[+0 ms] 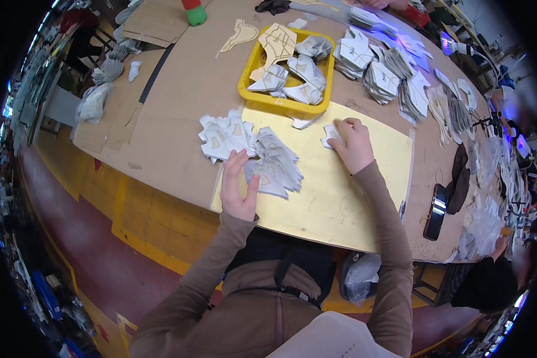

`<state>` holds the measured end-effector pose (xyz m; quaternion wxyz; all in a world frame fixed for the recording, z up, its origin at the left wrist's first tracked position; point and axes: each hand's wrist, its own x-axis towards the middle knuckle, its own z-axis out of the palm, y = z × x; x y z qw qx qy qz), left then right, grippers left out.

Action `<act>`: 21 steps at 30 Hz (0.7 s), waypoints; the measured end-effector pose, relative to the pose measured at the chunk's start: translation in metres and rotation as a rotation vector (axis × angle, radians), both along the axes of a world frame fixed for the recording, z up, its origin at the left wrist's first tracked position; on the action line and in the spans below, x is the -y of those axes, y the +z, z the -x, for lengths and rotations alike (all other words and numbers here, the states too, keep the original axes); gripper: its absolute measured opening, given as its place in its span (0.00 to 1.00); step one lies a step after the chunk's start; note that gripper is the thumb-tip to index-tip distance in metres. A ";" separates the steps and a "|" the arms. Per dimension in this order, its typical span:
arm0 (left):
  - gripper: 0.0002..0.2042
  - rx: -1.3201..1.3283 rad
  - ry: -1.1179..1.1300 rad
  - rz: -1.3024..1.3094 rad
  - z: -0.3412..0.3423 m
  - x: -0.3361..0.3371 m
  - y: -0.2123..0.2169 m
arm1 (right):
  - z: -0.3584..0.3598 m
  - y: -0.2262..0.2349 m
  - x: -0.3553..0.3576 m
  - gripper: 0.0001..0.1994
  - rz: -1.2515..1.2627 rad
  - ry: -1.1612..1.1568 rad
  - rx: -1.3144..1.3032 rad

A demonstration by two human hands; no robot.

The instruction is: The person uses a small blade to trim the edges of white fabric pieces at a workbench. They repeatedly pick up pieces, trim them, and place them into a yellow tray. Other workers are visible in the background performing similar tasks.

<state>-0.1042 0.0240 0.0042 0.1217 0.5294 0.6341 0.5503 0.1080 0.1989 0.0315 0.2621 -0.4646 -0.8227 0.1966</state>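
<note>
The person sits at a brown worktable (179,101) with a yellow sheet (340,203) laid before them. The left hand (238,188) rests flat, fingers spread, at the edge of a loose heap of grey-white cut pieces (250,152) spilling over the sheet's left side. The right hand (353,145) presses down on a single white piece (330,136) lying apart on the sheet. Just beyond stands a yellow tray (280,102) holding more cut pieces, with stacked bundles (382,68) to its right. A dark phone (435,212) lies near the table's right edge
</note>
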 end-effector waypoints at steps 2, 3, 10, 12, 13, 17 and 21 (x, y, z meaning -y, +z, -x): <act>0.19 0.026 0.009 -0.023 0.001 0.000 0.001 | 0.003 -0.003 0.001 0.18 0.263 0.011 -0.112; 0.18 0.024 0.012 -0.023 0.000 0.000 0.001 | 0.005 -0.004 0.004 0.17 0.240 0.094 -0.175; 0.15 -0.019 -0.020 0.048 -0.004 0.000 0.004 | 0.034 -0.019 -0.002 0.10 0.080 0.036 -0.339; 0.14 -0.038 -0.019 0.055 -0.004 0.000 0.006 | 0.044 -0.027 -0.012 0.09 -0.117 -0.005 -0.240; 0.14 -0.046 -0.013 0.056 -0.004 0.000 0.006 | 0.046 -0.031 -0.016 0.09 -0.137 0.014 -0.252; 0.14 -0.057 0.006 0.051 -0.005 0.000 0.008 | 0.037 -0.032 -0.019 0.09 0.356 -0.083 -0.454; 0.15 -0.018 0.050 0.085 -0.005 0.004 0.005 | 0.024 -0.011 0.004 0.10 0.501 -0.045 -0.398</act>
